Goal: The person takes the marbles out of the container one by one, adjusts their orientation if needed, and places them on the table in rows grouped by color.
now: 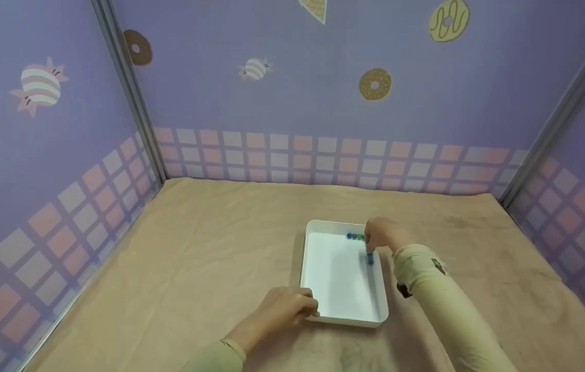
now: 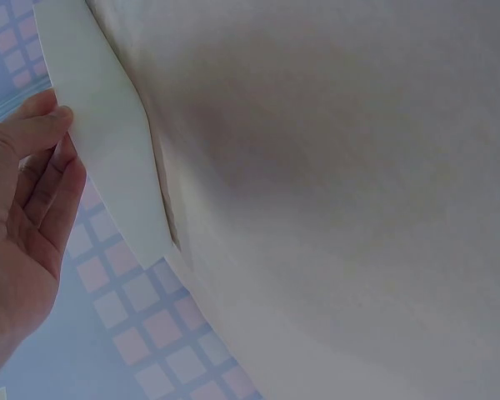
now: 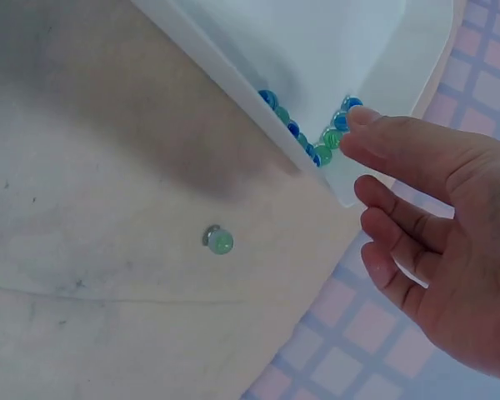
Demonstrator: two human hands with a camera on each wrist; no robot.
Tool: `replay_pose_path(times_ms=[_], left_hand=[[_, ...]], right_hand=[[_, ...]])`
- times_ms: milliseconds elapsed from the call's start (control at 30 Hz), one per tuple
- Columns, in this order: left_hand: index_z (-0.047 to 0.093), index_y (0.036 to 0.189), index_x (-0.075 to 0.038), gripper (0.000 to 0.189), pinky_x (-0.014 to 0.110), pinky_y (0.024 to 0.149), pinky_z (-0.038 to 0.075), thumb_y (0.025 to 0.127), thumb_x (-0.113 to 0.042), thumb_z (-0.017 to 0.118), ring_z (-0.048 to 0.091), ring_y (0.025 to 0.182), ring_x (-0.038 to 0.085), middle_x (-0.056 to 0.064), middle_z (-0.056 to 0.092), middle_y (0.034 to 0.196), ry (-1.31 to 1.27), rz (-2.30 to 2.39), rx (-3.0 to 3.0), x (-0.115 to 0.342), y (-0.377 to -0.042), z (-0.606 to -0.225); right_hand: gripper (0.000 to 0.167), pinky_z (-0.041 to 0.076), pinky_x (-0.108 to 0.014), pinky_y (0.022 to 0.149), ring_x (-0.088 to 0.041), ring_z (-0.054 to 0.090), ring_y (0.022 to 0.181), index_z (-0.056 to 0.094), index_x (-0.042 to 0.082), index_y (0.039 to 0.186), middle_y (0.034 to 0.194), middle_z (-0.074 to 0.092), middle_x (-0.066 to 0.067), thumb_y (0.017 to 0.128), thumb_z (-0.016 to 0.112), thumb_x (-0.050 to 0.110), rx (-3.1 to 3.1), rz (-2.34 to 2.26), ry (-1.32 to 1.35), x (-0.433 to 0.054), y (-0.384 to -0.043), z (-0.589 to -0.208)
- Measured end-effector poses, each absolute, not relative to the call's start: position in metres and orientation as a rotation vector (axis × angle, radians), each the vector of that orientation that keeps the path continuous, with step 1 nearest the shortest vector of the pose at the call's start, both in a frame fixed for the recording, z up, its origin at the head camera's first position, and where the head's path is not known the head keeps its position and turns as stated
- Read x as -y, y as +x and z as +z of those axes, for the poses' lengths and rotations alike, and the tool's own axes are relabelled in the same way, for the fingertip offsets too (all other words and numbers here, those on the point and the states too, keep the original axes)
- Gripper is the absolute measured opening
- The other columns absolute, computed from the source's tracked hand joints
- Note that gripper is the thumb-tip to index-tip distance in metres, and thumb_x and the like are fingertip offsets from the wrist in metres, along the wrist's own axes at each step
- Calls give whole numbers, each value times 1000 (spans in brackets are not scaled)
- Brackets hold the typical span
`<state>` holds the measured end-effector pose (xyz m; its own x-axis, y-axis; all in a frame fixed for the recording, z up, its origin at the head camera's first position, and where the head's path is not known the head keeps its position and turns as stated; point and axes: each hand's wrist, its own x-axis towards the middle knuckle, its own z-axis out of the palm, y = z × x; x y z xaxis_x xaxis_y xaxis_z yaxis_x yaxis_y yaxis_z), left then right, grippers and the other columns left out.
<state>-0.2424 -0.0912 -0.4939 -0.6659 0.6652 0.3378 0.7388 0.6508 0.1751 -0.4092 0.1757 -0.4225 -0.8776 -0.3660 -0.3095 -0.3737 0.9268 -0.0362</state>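
The left hand (image 1: pixel 286 309) pinches the tray (image 1: pixel 338 289) near-left, the right hand (image 1: pixel 384 235) hangs loosely spread far-right, and light nudges should best keep the marbles (image 3: pixel 332 138) lined inside its walls.

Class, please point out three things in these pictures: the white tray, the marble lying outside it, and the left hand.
White tray (image 1: pixel 341 284), head view: bare inside floor.
Loose marble (image 3: pixel 222 242), right wrist view: middle of its green body.
Left hand (image 1: pixel 284 306), head view: back of the hand.
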Motion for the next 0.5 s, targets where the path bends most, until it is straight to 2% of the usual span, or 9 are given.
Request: replay_pose_path(times_ms=[167,333,400,500], left_hand=[[70,74,-25,19,10,54,22,83,-8,72,35,58,-3,-14,68,78,-1143,-445,2610,92,-243,-494],[74,79,-26,28,7,57,32,79,2,69,53,62,-3,-13,69,78,-1170,-444,2575,92,-240,-494],[75,80,-26,28,7,60,37,79,1,69,60,66,-1,-13,69,79,-1174,-435,2567,92,-240,-493],[75,81,-27,28,10,61,40,80,0,70,62,68,0,-14,69,80,-1161,-425,2574,93,-240,-491]], right_hand=[[17,56,-41,87,-21,65,88,77,6,90,101,76,-9,80,79,19,-2782,7,-422,-169,-408,-425],[24,55,-46,91,-29,66,99,73,2,97,112,72,-15,81,79,18,-2814,23,-294,-165,-407,-431],[28,55,-47,91,-30,67,98,72,0,100,111,72,-17,80,79,18,-2836,38,-287,-164,-406,-433],[30,56,-47,89,-31,67,94,71,-2,100,107,73,-18,79,80,16,-2883,53,-306,-162,-406,-434]])
